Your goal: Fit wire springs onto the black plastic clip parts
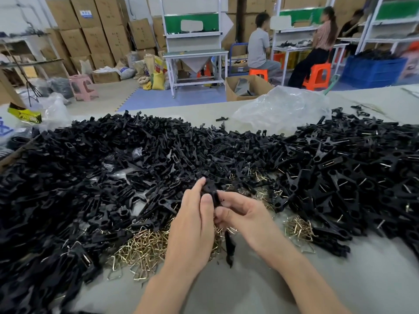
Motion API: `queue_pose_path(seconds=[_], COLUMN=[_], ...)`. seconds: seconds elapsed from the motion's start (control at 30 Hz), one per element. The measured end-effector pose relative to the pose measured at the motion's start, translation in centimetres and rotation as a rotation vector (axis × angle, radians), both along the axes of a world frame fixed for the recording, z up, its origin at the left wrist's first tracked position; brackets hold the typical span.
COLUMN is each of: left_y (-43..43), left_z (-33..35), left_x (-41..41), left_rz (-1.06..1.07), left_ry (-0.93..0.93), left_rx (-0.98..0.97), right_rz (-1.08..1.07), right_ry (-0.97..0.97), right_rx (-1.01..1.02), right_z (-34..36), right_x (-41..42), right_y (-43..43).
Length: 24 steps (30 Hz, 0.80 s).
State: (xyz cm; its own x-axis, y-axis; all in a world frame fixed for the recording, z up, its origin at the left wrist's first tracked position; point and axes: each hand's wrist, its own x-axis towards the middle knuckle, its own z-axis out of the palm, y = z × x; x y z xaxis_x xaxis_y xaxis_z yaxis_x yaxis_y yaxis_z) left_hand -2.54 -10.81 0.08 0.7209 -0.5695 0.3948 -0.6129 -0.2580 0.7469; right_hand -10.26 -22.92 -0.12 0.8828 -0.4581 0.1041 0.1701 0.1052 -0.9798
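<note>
Both hands meet over the middle of the table (340, 279), holding one black clip (211, 191). The left hand (192, 225) pinches its top between thumb and forefinger; the right hand (246, 215) has its fingers (226, 215) curled around the lower part. A spring may be on it, but blur hides that. Brass-coloured springs (145, 250) lie just below, with heaps of black clips (90, 177) on either side.
</note>
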Motion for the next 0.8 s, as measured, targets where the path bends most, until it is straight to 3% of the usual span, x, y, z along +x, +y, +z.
queue_pose_path(seconds=[0.27, 0.43, 0.8], left_y=[0.40, 0.24, 0.05], left_z=[0.30, 0.01, 0.06], left_x=[-0.01, 0.19, -0.03], left_rz=[-0.017, 0.022, -0.071], left_ry=[-0.083, 0.033, -0.021], left_rx=[-0.041, -0.077, -0.088], right_rz=[-0.028, -0.071, -0.008], right_ry=[-0.007, -0.028, -0.078], right_rx=[0.202, 0.276, 0.148], right_z=[-0.55, -0.71, 0.15], right_x=[0.20, 0.44, -0.32], right_y=[-0.85, -0.94, -0.76])
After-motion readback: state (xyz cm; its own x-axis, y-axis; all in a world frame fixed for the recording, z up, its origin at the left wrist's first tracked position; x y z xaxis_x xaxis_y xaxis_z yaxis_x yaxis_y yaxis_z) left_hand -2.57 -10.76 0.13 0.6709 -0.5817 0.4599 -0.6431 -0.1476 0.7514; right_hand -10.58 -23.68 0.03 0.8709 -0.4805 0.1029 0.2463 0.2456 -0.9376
